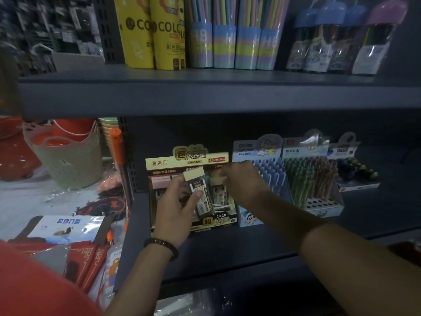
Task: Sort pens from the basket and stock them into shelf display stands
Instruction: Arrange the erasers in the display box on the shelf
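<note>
While the left hand [176,209] grips a lead case [198,190], the right hand [242,179] seemingly touches the stand [189,159].

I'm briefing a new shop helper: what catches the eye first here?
Mid-frame on the lower shelf, the left hand holds a small clear pencil-lead case with a cream cap before the yellow-and-black cardboard display box. The right hand reaches into that box. Above stand tall yellow coloured-pencil tubes.

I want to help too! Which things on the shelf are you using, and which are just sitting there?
Using: left hand holding a lead refill case; right hand at the refill display box.
Just sitting there: yellow colour-pencil tubes, stacked baskets, pen stand.
</note>
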A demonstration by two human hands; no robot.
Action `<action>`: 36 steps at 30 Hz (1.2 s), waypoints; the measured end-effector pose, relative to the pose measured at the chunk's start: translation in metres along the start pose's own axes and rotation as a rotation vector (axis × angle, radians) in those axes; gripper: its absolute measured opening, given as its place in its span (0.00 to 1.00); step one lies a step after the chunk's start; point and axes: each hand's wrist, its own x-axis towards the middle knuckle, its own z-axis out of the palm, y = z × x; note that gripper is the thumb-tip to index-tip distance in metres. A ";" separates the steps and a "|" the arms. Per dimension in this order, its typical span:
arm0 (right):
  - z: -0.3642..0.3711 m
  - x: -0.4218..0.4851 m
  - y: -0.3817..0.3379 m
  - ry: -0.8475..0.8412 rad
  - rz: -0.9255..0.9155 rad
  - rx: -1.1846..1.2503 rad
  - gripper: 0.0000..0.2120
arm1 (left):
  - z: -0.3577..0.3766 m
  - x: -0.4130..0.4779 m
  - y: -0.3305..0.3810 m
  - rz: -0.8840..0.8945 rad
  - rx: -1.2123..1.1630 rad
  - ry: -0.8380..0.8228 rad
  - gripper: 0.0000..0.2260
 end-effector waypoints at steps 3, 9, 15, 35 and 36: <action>-0.006 0.004 0.002 0.015 0.007 0.003 0.14 | 0.002 0.000 0.002 -0.009 0.023 0.068 0.11; -0.048 -0.011 -0.010 0.083 -0.240 0.343 0.11 | 0.018 0.000 0.006 0.072 0.059 0.116 0.09; -0.053 -0.009 -0.001 0.015 -0.317 0.250 0.10 | 0.029 0.001 0.015 0.092 0.090 0.163 0.14; -0.032 -0.003 0.014 -0.062 -0.112 0.125 0.10 | 0.032 -0.009 -0.025 0.157 0.761 -0.121 0.04; -0.033 -0.003 0.013 -0.072 -0.110 0.110 0.10 | 0.032 -0.009 -0.024 0.155 0.771 -0.119 0.04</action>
